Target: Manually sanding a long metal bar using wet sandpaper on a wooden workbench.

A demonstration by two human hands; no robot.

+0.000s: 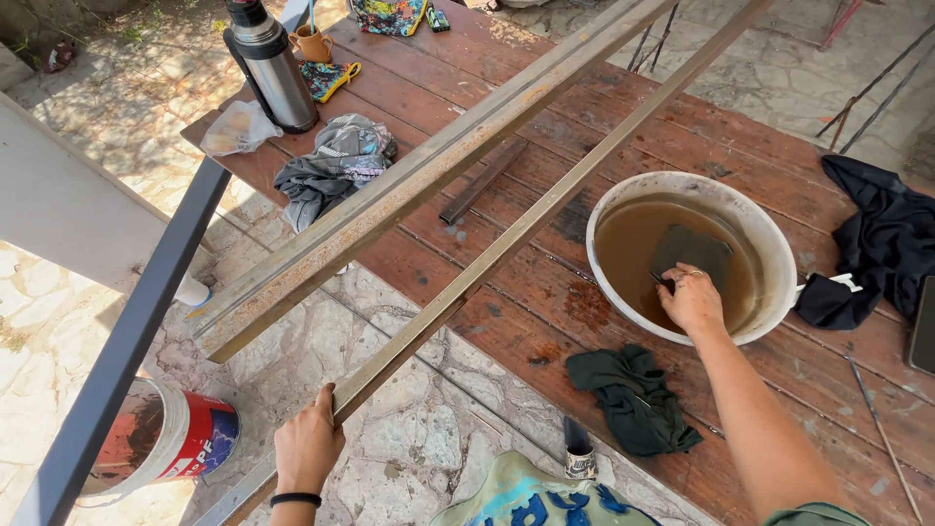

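The left hand (308, 445) has its grip clenched around the near end of a long, thin metal bar (545, 209), which runs from the hand up across the red-brown wooden table (682, 136) toward the far right corner. Beside this bar lies a wider, rusty metal profile (409, 185), also diagonal, with its lower end past the table edge.

The right hand (693, 300) reaches into a white round basin (779, 244) that stands on the table. The basin is filled with brown, muddy water. In this water lies a dark flat pad (693, 251), partly under the surface, and the fingers are grasping its near edge.

Just beside the basin, toward the person, a dark green rag (631, 397) lies crumpled on the table. To the right of the basin there is a black cloth (881, 244). At the far left corner of the table stand a tall steel thermos (273, 68) and a small brown cup (312, 45), with a grey cloth (336, 166) near them.

On the stone floor (409, 429), down left, a white and red bucket (175, 438) stands; what is inside it I cannot tell clearly.
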